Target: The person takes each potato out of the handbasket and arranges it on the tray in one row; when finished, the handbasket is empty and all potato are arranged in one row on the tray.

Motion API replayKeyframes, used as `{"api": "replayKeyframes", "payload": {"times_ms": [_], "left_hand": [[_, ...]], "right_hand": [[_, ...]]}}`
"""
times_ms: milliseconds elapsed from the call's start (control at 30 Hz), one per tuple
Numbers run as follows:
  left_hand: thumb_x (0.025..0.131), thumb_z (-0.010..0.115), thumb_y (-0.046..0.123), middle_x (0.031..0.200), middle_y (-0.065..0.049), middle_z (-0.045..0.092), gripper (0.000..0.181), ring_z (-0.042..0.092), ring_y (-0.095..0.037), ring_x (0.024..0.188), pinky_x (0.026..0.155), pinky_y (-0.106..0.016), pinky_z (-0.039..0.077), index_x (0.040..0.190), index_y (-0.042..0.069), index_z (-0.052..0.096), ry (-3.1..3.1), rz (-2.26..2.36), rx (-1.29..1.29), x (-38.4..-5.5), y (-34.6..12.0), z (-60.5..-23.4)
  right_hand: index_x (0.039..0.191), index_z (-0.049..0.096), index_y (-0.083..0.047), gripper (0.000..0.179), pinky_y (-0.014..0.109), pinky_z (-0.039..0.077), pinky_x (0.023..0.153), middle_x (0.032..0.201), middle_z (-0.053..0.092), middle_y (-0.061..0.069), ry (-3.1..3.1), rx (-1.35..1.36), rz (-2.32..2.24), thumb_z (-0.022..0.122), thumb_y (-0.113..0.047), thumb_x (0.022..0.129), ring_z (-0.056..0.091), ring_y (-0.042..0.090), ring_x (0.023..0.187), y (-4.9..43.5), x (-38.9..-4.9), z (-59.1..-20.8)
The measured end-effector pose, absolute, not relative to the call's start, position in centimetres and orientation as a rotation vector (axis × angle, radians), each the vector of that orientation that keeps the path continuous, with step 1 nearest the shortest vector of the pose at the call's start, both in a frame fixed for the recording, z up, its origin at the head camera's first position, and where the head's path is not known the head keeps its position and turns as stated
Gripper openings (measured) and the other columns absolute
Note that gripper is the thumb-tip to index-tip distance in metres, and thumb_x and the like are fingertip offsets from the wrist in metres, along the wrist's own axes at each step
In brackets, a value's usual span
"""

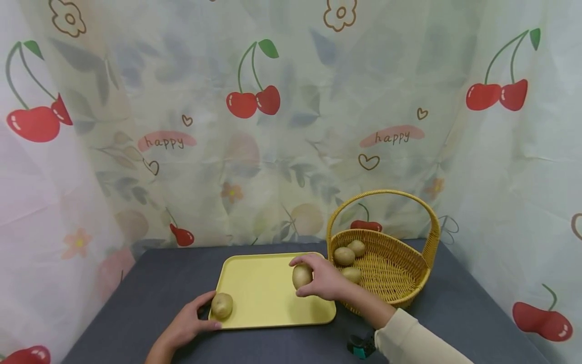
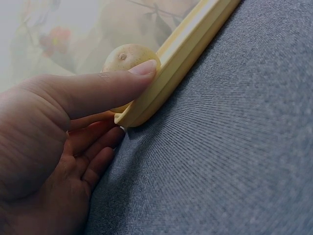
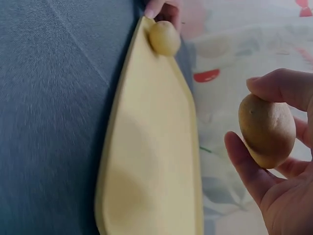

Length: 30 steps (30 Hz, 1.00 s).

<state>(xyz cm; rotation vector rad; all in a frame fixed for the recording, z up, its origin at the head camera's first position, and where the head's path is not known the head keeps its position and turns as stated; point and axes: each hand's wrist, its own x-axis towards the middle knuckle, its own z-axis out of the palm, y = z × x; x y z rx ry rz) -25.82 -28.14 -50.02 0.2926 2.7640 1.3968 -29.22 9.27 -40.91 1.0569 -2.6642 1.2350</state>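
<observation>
My right hand (image 1: 324, 278) pinches a potato (image 3: 267, 131) between thumb and fingertips, above the right part of a yellow tray (image 1: 259, 283). A second potato (image 1: 222, 306) sits in the tray's front left corner. Around that corner my left hand (image 1: 188, 321) holds the tray; its thumb (image 2: 112, 89) lies along the rim, the other fingers on the outer left side. Right of the tray stands a wicker basket (image 1: 395, 273) with a tall handle. Several potatoes lie in its left part, among them one potato (image 1: 344, 256) near the back; my right wrist partly overlaps the basket.
A dark grey cloth (image 1: 150, 283) covers the table. A small black and teal device (image 1: 361, 346) is beside my right sleeve at the front. Behind the table hangs a curtain (image 1: 282, 167) printed with cherries.
</observation>
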Motion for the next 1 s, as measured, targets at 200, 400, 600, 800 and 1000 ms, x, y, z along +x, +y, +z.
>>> {"api": "replayKeyframes", "payload": {"times_ms": [200,400,600,800,1000], "left_hand": [[0.071,0.087,0.025,0.140,-0.021,0.049,0.085,0.042,-0.039,0.130,0.103,-0.053,0.035,0.141,-0.002,0.047,2.756,1.395,0.278,-25.9,-28.1,-49.8],[0.072,0.087,0.026,0.140,-0.021,0.048,0.085,0.041,-0.039,0.131,0.104,-0.054,0.033,0.142,-0.001,0.047,2.744,1.406,0.282,-25.8,-28.0,-49.7],[0.071,0.087,0.026,0.141,-0.020,0.048,0.085,0.041,-0.039,0.131,0.104,-0.054,0.032,0.141,-0.001,0.048,2.746,1.411,0.272,-25.9,-28.1,-49.8],[0.074,0.086,0.026,0.141,-0.020,0.047,0.083,0.040,-0.040,0.132,0.104,-0.055,0.032,0.142,-0.001,0.046,2.719,1.432,0.311,-25.9,-28.1,-49.7],[0.075,0.085,0.027,0.142,-0.020,0.047,0.083,0.040,-0.040,0.132,0.103,-0.056,0.033,0.143,-0.001,0.046,2.708,1.432,0.309,-25.8,-28.2,-49.6]], "right_hand": [[0.128,0.060,-0.018,0.062,0.031,0.048,0.071,0.128,0.057,0.007,-2.773,1.036,1.232,0.084,-0.015,0.071,0.057,0.017,0.094,6.0,-29.9,-42.9],[0.132,0.059,-0.016,0.066,0.029,0.048,0.071,0.126,0.059,0.009,-2.826,1.012,1.266,0.084,-0.013,0.070,0.057,0.015,0.093,2.6,-30.3,-45.2],[0.132,0.058,-0.012,0.070,0.028,0.047,0.078,0.123,0.061,0.008,-2.783,1.018,1.313,0.085,-0.011,0.068,0.056,0.013,0.097,-0.5,-30.6,-47.1],[0.131,0.059,-0.012,0.069,0.026,0.044,0.086,0.122,0.062,0.006,-2.722,1.060,1.279,0.086,-0.013,0.067,0.055,0.010,0.101,-3.1,-30.5,-48.2],[0.131,0.059,-0.014,0.069,0.024,0.044,0.085,0.120,0.062,0.002,-2.719,1.069,1.252,0.087,-0.017,0.068,0.055,0.007,0.100,-4.6,-30.2,-48.3]]}}
